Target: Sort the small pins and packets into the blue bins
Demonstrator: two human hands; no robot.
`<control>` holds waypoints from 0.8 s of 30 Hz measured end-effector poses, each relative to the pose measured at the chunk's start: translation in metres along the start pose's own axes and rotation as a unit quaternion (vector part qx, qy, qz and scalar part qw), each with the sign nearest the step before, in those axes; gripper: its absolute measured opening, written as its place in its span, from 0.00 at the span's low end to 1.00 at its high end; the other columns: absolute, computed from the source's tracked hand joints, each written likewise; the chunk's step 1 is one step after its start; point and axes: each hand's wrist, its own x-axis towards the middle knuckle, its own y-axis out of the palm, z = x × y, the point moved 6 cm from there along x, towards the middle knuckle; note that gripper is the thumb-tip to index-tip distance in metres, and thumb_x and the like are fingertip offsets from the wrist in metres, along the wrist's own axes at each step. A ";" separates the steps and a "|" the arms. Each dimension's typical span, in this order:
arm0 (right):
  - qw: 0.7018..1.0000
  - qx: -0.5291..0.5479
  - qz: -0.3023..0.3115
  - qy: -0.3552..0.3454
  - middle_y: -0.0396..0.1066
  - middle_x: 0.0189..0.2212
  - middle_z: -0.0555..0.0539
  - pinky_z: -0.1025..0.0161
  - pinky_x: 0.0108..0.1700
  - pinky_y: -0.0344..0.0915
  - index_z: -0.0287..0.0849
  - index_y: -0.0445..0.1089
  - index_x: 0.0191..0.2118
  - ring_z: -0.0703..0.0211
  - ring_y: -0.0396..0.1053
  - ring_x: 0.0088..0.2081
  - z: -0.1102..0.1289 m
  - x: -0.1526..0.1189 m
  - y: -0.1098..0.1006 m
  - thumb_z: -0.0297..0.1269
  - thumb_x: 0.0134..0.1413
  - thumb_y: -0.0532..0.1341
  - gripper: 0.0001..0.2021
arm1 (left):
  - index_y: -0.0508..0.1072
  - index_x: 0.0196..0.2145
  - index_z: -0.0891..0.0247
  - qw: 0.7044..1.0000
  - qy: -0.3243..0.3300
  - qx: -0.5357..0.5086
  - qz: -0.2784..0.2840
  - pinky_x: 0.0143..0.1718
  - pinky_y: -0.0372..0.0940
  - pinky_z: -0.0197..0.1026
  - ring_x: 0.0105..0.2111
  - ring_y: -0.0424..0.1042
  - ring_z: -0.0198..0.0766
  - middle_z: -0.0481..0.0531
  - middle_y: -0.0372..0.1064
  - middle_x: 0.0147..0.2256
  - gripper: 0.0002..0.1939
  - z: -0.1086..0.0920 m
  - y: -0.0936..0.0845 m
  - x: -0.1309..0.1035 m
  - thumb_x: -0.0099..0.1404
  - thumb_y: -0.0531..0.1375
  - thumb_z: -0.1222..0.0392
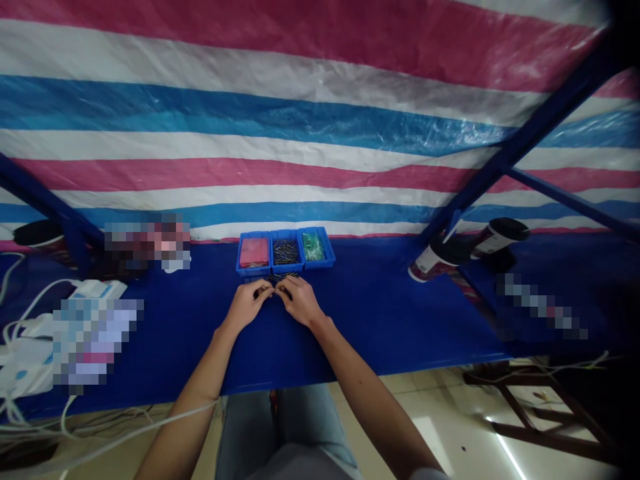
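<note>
Both hands meet over the blue table, just in front of three joined blue bins. My left hand is closed in a pinch, and its fingertips nearly touch those of my right hand, also pinched. Whatever small thing lies between the fingertips is too small to name. Behind the hands, the left bin holds a pink-red stack, the middle one dark metallic pieces, the right one green-and-clear small items. Several dark thin pieces lie between the bins and my fingers.
White power strips and cables lie at the left of the blue table. Cylindrical containers stand at the right by a blue metal frame. A striped sheet hangs behind. A white cable crosses near my left forearm.
</note>
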 end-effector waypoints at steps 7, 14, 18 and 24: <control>1.000 -0.007 0.000 0.000 0.74 0.37 0.48 0.61 0.44 0.59 0.44 0.71 0.39 0.59 0.69 0.39 0.000 0.000 0.000 0.32 0.66 0.58 0.04 | 0.75 0.34 0.62 1.000 0.002 0.001 0.001 0.32 0.62 0.35 0.27 0.70 0.35 0.47 0.74 0.28 0.11 -0.001 0.000 0.000 0.68 0.57 0.54; 1.000 -0.004 0.002 0.003 0.74 0.37 0.48 0.62 0.45 0.59 0.45 0.71 0.39 0.59 0.70 0.39 -0.001 0.000 0.001 0.32 0.65 0.58 0.04 | 0.75 0.34 0.62 1.000 0.006 0.000 0.002 0.32 0.62 0.35 0.27 0.70 0.35 0.48 0.74 0.28 0.12 -0.003 -0.001 0.000 0.68 0.57 0.53; 1.000 -0.008 -0.001 0.002 0.74 0.38 0.48 0.62 0.46 0.59 0.45 0.71 0.39 0.59 0.70 0.40 -0.001 -0.001 0.002 0.32 0.66 0.58 0.05 | 0.75 0.34 0.62 1.000 0.006 0.002 0.005 0.33 0.61 0.35 0.27 0.70 0.35 0.47 0.74 0.28 0.12 -0.003 -0.001 -0.001 0.68 0.57 0.53; 1.000 -0.019 0.000 -0.003 0.74 0.37 0.47 0.62 0.44 0.60 0.44 0.72 0.39 0.58 0.70 0.40 0.002 -0.001 -0.001 0.34 0.66 0.58 0.06 | 0.76 0.33 0.62 1.000 0.013 0.016 -0.002 0.31 0.61 0.35 0.26 0.69 0.35 0.48 0.75 0.28 0.15 -0.003 -0.002 -0.001 0.69 0.55 0.51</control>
